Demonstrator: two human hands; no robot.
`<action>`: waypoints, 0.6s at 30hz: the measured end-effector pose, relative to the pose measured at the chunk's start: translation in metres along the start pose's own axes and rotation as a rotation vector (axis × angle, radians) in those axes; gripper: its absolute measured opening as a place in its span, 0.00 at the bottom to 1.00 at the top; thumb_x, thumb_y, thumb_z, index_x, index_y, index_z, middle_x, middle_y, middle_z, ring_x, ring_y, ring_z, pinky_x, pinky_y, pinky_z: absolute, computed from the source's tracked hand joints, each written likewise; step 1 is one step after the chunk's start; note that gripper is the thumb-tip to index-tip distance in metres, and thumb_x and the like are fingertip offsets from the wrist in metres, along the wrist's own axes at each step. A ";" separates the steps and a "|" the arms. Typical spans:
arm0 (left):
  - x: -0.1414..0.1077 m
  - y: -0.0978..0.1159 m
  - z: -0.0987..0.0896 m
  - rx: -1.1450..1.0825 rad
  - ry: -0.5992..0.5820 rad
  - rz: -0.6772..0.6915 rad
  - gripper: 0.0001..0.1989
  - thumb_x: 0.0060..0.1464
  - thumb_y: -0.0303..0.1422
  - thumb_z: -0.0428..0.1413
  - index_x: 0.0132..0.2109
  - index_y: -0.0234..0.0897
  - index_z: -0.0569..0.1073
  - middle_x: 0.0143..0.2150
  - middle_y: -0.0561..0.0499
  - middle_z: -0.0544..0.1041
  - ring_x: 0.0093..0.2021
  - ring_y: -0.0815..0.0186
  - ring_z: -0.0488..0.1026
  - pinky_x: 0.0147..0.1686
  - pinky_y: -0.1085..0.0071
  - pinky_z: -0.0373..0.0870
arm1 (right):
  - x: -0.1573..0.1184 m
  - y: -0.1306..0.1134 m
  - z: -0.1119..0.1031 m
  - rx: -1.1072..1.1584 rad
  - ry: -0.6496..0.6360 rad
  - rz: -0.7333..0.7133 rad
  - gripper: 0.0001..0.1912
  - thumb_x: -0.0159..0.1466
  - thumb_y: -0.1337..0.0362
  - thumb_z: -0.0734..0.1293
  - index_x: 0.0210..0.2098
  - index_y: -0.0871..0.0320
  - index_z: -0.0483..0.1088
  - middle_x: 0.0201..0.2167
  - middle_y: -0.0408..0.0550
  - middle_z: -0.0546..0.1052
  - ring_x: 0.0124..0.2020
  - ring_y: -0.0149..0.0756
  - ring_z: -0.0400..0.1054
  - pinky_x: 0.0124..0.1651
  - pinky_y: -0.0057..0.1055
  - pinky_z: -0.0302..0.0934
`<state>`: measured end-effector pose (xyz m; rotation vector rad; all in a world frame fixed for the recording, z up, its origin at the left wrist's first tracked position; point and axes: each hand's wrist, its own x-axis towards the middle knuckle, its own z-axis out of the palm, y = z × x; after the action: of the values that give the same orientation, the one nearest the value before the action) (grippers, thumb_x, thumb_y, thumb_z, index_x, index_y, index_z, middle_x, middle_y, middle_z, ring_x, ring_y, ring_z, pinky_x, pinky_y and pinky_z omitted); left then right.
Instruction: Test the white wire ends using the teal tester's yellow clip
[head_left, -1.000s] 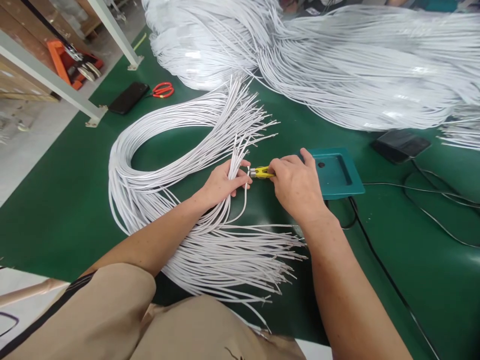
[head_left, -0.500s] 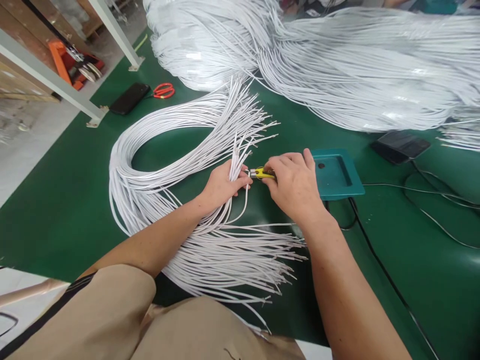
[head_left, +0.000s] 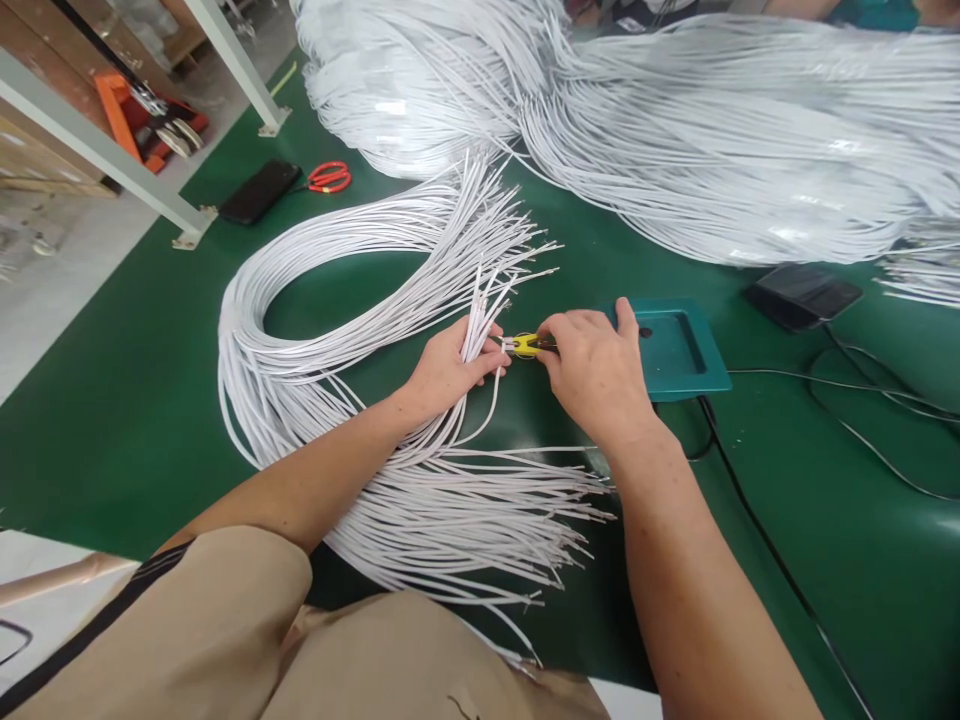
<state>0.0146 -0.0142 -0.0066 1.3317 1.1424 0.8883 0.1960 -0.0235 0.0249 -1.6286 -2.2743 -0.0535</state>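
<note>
White cables (head_left: 478,325) left of the teal tray (head_left: 711,382)
Left-hand grip (head_left: 448,366) clasps them; right-hand grip (head_left: 598,368), near the tray, grasps yellow pliers (head_left: 526,345)

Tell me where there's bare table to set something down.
Bare green table lies left of the looped wires and, nearer you, right of the thick black cable. It's crowded around the yellow tool, and along the far side under the big wire pile.

- The head camera looks forward and down from above the person's tan clothes (head_left: 405,660) onto a green table (head_left: 112,430).
- Near, mid-view: the left hand (head_left: 448,364) and right hand (head_left: 600,370).
- Farther off, upper left: the floor (head_left: 52,320).
</note>
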 end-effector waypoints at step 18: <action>0.009 -0.008 -0.002 0.116 -0.016 -0.109 0.18 0.47 0.32 0.61 0.46 0.35 0.70 0.31 0.52 0.78 0.30 0.67 0.77 0.27 0.75 0.72 | 0.001 0.010 -0.003 -0.137 -0.020 -0.039 0.15 0.66 0.67 0.58 0.44 0.59 0.75 0.38 0.54 0.79 0.48 0.48 0.65 0.64 0.59 0.42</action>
<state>0.0137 -0.0054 -0.0153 1.3542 1.2577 0.7407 0.2059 -0.0198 0.0261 -1.6576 -2.3648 -0.2072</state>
